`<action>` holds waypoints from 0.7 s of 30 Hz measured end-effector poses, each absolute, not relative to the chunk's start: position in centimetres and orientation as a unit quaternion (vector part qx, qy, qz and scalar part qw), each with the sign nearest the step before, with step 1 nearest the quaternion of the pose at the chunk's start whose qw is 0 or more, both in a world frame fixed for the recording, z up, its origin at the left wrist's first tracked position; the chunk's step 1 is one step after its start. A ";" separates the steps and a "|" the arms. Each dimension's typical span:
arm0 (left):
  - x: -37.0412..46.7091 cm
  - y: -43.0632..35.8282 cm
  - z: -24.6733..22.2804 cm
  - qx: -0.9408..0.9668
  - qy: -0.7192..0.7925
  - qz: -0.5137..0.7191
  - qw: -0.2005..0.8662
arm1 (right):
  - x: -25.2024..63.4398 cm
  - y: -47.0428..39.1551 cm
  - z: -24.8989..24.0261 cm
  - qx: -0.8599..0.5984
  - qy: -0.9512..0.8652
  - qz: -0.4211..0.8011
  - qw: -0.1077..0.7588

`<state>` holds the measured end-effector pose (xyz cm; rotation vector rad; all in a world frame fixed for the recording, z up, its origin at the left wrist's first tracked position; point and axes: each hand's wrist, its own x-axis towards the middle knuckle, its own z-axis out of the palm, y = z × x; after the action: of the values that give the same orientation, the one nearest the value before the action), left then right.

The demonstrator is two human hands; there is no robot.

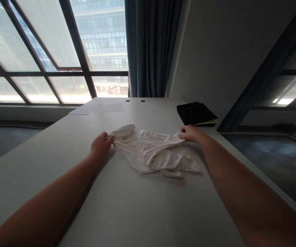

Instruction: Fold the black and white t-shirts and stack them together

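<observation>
A crumpled white garment [160,154], perhaps a shirt, lies on the white table [142,206] with loose folds toward me. My left hand [102,145] is closed on its left edge, pinching the cloth between thumb and fingers. At the far right corner of the cloth, my right hand [190,133] grips a gathered bit of fabric. Between the two hands the upper part is stretched sideways, while the lower part rests in wrinkles. The garment's exact kind is hidden by the folds.
Sheets of paper [109,107] lie at the table's far left. A black folder [196,113] sits near the right edge, beyond my right hand. Two round spots [143,101] mark the far end. Behind stand a dark curtain [153,48] and windows [101,41].
</observation>
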<state>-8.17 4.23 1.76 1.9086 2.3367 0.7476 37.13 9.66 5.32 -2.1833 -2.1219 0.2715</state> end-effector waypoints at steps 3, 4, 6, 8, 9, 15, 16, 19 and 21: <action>-10.5 4.9 1.8 0.581 0.779 0.233 0.024 | 39.4 10.6 4.3 -0.749 -0.656 0.032 0.090; -11.2 5.1 1.7 0.573 0.787 0.227 0.027 | 39.9 10.8 4.0 -0.756 -0.647 0.021 0.099; -12.3 5.3 1.7 0.563 0.796 0.222 0.024 | 40.4 10.9 3.5 -0.764 -0.636 0.013 0.103; -12.6 5.3 1.6 0.568 0.790 0.228 -0.005 | 40.0 10.6 3.4 -0.766 -0.634 -0.005 0.105; -12.5 5.2 1.6 0.582 0.779 0.234 -0.028 | 39.6 10.4 3.4 -0.765 -0.634 -0.027 0.112; -8.9 3.9 0.8 0.791 0.578 0.185 -0.081 | 34.5 8.7 4.4 -0.640 -0.750 -0.094 0.137; -8.3 3.7 0.7 0.814 0.554 0.160 -0.072 | 33.4 8.4 4.4 -0.607 -0.784 -0.058 0.116; -6.9 3.1 0.9 0.831 0.543 0.105 -0.064 | 30.7 7.5 4.0 -0.530 -0.847 0.037 0.027; -6.3 2.7 1.7 0.811 0.573 0.091 -0.078 | 29.6 7.0 3.9 -0.515 -0.856 0.040 -0.008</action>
<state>-6.31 2.73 1.71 2.6815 1.8964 0.3016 29.64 6.96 3.95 -1.6254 -2.7042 0.1268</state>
